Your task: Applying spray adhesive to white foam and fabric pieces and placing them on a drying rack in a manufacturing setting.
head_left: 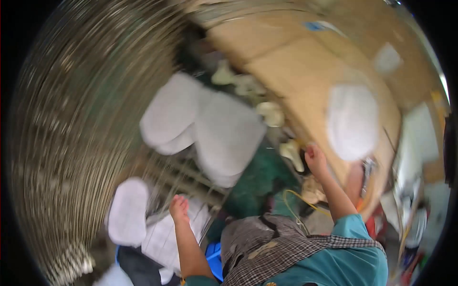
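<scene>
My left hand (pixel 179 208) rested on a white foam sheet (pixel 164 238), grip unclear; my right hand (pixel 315 157), fisted, grip unclear, touched the wooden worktop (pixel 296 76). Slower head movement suited me.

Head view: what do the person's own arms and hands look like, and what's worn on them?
Both forearms are bare, with no gloves, on the left hand or the right hand. Short teal sleeves end near the elbows. A grey and brown checked cloth hangs across the chest between the arms. The picture is motion-blurred, so rings or other small items cannot be told.
</scene>
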